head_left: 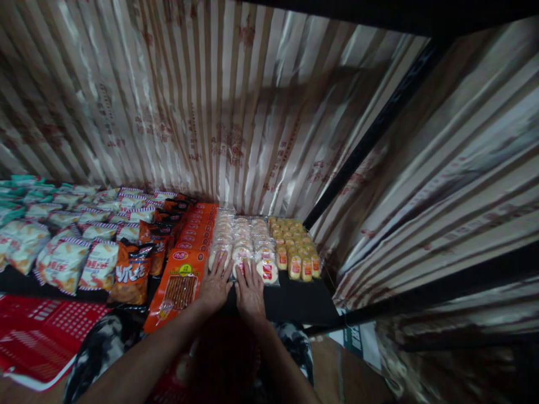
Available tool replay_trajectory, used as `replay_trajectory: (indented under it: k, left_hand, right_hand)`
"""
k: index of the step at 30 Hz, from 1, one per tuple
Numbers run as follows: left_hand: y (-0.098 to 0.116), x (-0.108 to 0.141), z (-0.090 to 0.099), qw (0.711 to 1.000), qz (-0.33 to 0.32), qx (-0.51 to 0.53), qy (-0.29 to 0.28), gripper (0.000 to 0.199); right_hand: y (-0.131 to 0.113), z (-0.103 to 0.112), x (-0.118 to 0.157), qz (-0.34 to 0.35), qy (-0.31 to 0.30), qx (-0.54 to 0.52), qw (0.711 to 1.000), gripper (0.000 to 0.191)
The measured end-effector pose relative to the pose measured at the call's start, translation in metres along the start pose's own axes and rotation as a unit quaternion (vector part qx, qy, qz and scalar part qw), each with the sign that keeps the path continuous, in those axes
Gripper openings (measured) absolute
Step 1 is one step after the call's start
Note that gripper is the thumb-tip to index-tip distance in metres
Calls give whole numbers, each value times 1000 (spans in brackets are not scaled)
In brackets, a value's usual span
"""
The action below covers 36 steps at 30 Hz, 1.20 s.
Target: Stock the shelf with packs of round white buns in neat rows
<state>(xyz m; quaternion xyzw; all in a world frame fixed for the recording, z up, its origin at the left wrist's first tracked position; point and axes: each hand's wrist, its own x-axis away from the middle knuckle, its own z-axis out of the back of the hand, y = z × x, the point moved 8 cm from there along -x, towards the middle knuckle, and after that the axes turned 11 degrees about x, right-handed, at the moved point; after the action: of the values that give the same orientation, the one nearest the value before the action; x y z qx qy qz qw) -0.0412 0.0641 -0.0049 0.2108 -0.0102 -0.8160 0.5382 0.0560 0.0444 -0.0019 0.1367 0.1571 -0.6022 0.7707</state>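
Head view: left hand [215,287] and right hand [251,293], fingers extended, slightly parted, gripping nothing, resting on clear-wrapped round cakes [268,271] near the front edge of the black shelf [301,300], apparently ranked labels-up for legibility.

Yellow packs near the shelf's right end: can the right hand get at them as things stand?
Probably yes: the right hand rests on round packs, and only their rightmost column seems to lie between it and the yellow packs.
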Motion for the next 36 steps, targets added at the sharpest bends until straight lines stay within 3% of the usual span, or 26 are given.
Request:
replay_trajectory:
  k: [8, 12, 16, 25, 36]
  left_hand:
    - [14, -16, 21, 999, -48, 2, 21, 55]
    - [10, -22, 15, 999, -39, 7, 16, 60]
    - [7, -19, 5, 999, -37, 6, 11, 65]
    - [12, -21, 19, 998, -52, 17, 41, 55]
    - [9, -22, 13, 996, -11, 88, 27, 57]
  right_hand:
    - [2, -4, -9, 10, 52, -20, 998, 47]
    - [1, -12, -7, 31, 82, -16, 996, 49]
    - [3, -8, -7, 24, 70, -4, 997, 51]
    - [2, -15, -4, 33, 54, 1, 998, 47]
    - [3, -7, -2, 13, 71, 5, 997, 47]
